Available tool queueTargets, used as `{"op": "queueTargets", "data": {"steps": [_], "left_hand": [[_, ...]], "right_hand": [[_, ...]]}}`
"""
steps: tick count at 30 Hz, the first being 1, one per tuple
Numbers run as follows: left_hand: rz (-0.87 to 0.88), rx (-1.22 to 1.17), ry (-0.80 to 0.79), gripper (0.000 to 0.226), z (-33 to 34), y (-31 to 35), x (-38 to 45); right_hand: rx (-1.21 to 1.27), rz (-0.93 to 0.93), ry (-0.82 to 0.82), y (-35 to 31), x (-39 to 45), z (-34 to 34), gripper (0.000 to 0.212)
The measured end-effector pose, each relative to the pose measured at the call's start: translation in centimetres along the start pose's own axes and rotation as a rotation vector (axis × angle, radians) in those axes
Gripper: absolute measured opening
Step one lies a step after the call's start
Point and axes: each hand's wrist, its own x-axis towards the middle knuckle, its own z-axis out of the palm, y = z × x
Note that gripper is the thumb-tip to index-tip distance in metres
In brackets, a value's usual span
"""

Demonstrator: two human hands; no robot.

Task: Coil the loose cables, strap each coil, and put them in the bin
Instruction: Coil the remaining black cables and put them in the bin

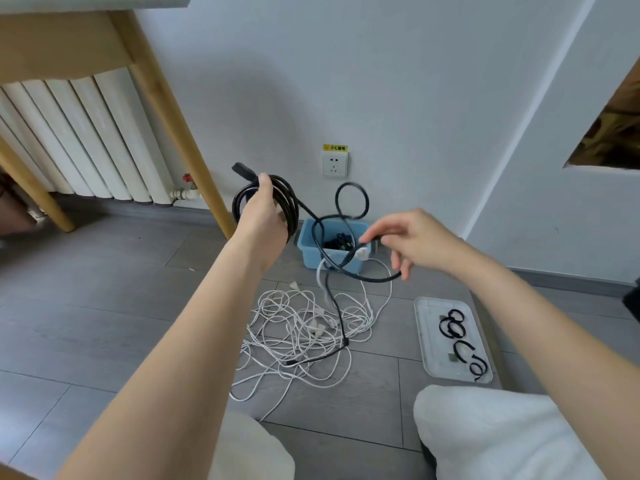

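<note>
coiling a black cable [349, 216] over grey floor tiles [104, 306], white wall [415, 98] behind.

at 10 o'clock a white radiator [86, 140] behind wooden table legs [180, 133]; at 12 a wall socket [335, 164] above the blue bin [311, 251], dark cable already inside. tangled white cables [304, 327] at centre floor; at 4 o'clock a clear tray [424, 334] with black straps [460, 336]. left hand [265, 216] raised, fingers curled round the finished black coil [291, 202], plug end poking out at 11. right hand [412, 240] well apart at 3 o'clock, pinching the loose black run, fingers bent, loop hanging below.
</note>
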Motion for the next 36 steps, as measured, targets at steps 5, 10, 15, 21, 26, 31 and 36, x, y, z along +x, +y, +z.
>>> {"op": "queueTargets", "data": {"steps": [5,10,15,21,26,31,36], "left_hand": [[0.089,-0.41,-0.135,0.041,0.3,0.7,-0.4],[0.079,-0.523,-0.255,0.043,0.5,1.2,-0.8],[0.022,-0.593,-0.364,0.048,0.5,1.2,-1.0],[-0.015,-0.427,-0.291,0.048,0.3,-0.1,-0.4],[-0.03,-0.337,-0.25,0.047,0.5,-0.8,-0.1],[-0.047,-0.318,-0.325,0.045,1.0,-0.7,-0.5],[-0.124,-0.132,-0.386,0.046,0.9,-1.0,-0.9]], "right_hand": [[-0.453,0.011,-0.04,2.5,0.6,0.8,0.042],[-0.594,0.121,-0.155,5.8,1.6,2.6,0.049],[-0.614,0.25,-0.212,6.5,2.1,3.5,0.048],[-0.676,0.127,-0.269,3.4,3.1,3.1,0.035],[-0.159,-0.18,-0.229,-1.8,3.2,3.7,0.023],[0.08,-0.136,-0.447,-1.9,2.2,5.3,0.024],[-0.028,-0.102,-0.499,-1.6,1.8,5.7,0.033]]}}
